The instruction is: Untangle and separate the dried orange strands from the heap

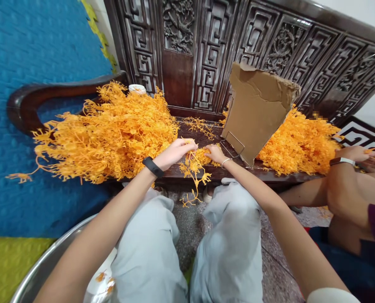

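My left hand (178, 152), with a black band at the wrist, pinches an orange branching plastic sprig (193, 170). The sprig's thin stems dangle past the bench edge, above the gap between my knees. Close by on the right, my right hand (216, 154) has its fingers curled down at a small heap of orange pieces (202, 157) on the dark wooden bench (181, 170). Its fingertips are partly hidden among those pieces. A large mound of the same orange sprigs (111, 134) rises to the left of my left hand.
A cardboard sheet (258, 111) leans upright behind a wire stand (233, 144). Another orange mound (301, 143) lies beyond it, near a co-worker's hands (357, 155). A metal basin (53, 248) stands at lower left. The carved bench back (177, 80) rises behind.
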A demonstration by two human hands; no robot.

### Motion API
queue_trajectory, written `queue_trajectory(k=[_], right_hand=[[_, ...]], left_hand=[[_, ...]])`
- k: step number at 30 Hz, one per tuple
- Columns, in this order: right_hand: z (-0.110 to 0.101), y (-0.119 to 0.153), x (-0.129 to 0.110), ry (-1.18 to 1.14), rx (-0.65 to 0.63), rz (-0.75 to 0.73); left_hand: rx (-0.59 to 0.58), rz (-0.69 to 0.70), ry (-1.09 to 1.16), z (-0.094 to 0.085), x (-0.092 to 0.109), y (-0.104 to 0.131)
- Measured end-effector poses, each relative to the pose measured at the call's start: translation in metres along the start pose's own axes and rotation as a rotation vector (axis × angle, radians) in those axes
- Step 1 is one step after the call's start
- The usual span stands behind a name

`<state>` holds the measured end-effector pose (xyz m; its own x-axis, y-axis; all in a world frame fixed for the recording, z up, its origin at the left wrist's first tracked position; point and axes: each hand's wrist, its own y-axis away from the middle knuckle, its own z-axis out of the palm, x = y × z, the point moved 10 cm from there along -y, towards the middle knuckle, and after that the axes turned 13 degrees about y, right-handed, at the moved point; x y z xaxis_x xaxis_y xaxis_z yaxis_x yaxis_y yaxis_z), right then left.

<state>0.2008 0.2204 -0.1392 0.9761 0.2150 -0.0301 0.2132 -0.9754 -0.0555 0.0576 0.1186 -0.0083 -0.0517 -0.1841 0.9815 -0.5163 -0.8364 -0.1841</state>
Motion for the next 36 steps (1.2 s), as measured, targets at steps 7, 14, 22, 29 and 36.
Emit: queue_trajectory(k=[7,14,22,29,36], right_hand=[[0.010,-0.001,-0.017,0.071,-0.048,-0.015],[-0.023,0.007,0.004,-0.041,0.105,0.045],[-0.100,0.034,-0.007,-0.341,0.397,0.007],[-0.134,0.066,-0.047,-0.776,0.462,-0.191],[-0.154,0.092,-0.077,-0.994,0.321,-0.298]], left_hand=[[-0.010,-0.010,0.002,0.001,0.002,0.002],[0.009,0.004,0.015,-0.003,0.006,0.004],[0.085,0.018,0.349,-0.011,0.005,0.005],[0.426,0.247,0.453,-0.056,0.027,0.020],[0.200,0.076,0.146,-0.024,0.019,0.019]])
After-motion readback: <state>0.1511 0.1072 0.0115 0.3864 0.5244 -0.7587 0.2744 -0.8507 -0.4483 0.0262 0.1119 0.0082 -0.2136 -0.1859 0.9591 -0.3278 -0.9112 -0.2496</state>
